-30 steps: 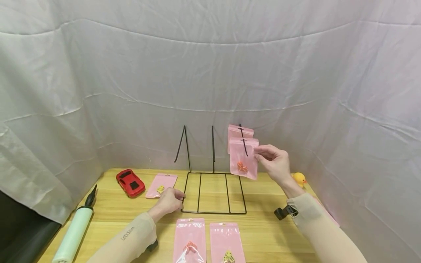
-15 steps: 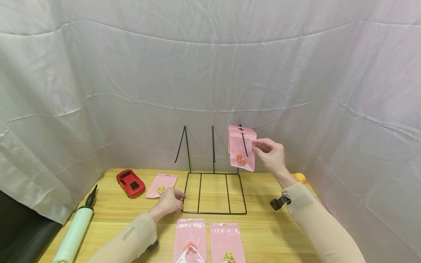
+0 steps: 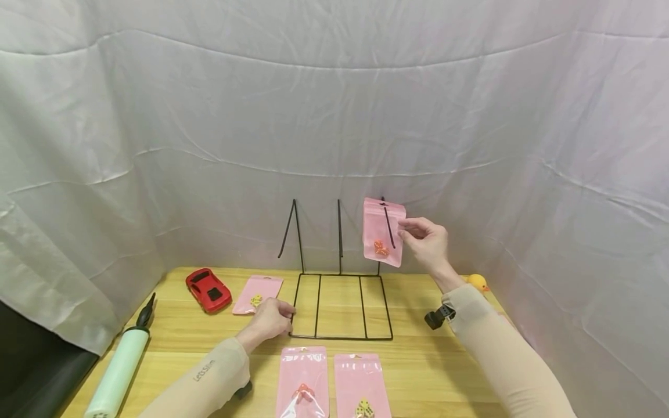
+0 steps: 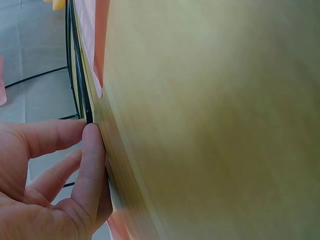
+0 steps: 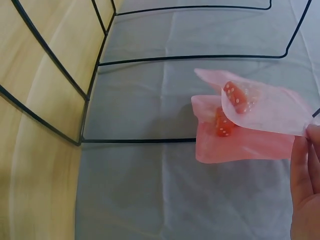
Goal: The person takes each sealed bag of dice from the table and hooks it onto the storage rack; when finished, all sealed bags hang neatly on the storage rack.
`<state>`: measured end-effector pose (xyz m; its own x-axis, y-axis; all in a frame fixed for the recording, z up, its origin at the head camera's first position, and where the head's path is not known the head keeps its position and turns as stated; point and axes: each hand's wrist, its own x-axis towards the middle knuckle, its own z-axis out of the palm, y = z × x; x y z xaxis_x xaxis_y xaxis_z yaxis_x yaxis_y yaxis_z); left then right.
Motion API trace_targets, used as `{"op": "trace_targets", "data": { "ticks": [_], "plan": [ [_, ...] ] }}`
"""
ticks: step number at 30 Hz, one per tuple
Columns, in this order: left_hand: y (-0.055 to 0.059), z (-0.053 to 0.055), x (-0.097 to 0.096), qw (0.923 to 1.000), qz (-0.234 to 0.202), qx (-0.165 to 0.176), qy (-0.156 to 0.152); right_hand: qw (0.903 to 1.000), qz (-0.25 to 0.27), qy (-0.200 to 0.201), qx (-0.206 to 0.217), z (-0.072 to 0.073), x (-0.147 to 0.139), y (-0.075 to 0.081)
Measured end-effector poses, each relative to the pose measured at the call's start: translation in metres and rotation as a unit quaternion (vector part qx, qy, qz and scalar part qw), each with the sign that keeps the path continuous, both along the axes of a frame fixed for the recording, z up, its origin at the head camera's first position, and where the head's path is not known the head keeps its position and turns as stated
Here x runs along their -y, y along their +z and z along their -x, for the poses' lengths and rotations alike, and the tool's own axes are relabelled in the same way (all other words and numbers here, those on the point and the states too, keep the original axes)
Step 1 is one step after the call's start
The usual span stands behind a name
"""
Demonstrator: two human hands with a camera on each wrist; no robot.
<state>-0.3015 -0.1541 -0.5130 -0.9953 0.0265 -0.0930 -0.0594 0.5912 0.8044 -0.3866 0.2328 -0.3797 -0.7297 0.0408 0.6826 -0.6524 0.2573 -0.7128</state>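
A black wire rack [image 3: 340, 338] stands on the table, with three prongs rising at its back. On its right prong hangs a pink zip bag [image 3: 389, 229] with orange dice inside, in front of another pink bag [image 5: 210, 152] that also holds orange dice. My right hand [image 3: 430, 244] pinches the front bag's right edge between thumb and fingers. The right wrist view shows the front bag [image 5: 270, 107] tilted away from the rear one. At the rack's front left, my left hand [image 3: 268, 320] pinches the base wire, as the left wrist view [image 4: 60, 170] confirms.
Two pink bags [image 3: 302, 371] [image 3: 360, 377] lie at the table's front, one with orange dice, one with yellow. Another pink bag [image 3: 256, 287] with yellow dice lies left of the rack, beside a red toy car [image 3: 208, 291]. A pale green pump [image 3: 120, 368] and yellow duck [image 3: 477, 283] flank the sides.
My right hand has moved back and slightly up and left, sliding the front bag along the prong until it nearly covers the rear bag. My left hand has stayed at the rack's base.
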Motion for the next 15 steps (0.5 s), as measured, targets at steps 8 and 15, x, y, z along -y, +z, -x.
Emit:
{"op": "trace_targets", "data": {
  "ticks": [8,15],
  "plan": [
    [0.002,0.0,0.0,1.0,0.007,-0.004,-0.003,0.9996,-0.012,-0.016,0.017,-0.001,-0.006,-0.003],
    [-0.007,0.006,0.004,0.9994,-0.007,-0.014,-0.03,0.998,-0.042,-0.037,0.03,-0.02,-0.022,-0.003]
  ]
}}
